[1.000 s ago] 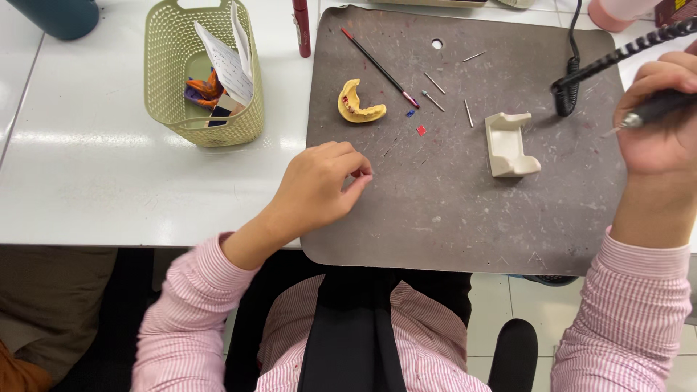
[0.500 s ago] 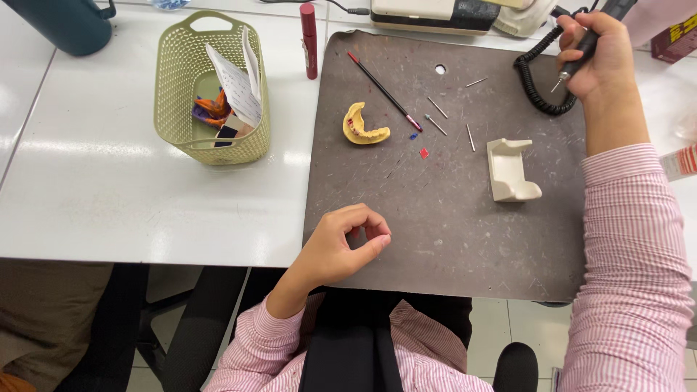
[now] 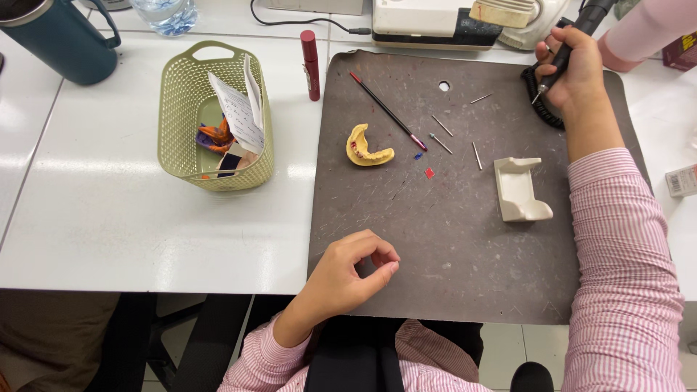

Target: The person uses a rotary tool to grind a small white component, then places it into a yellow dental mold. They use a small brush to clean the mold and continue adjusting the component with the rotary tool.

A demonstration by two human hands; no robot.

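At upper left of the frame, your green basket holds folded papers and orange scraps. Upper right, your right hand is closed around the black handpiece. Lower centre, your left hand pinches fingertips together over the dark mat; whether anything sits between them, you cannot tell.

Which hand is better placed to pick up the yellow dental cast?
Left, likely. The left hand is free and sits on the mat below the cast; the right hand grips the handpiece at the far corner.

teal jug cut by frame edge
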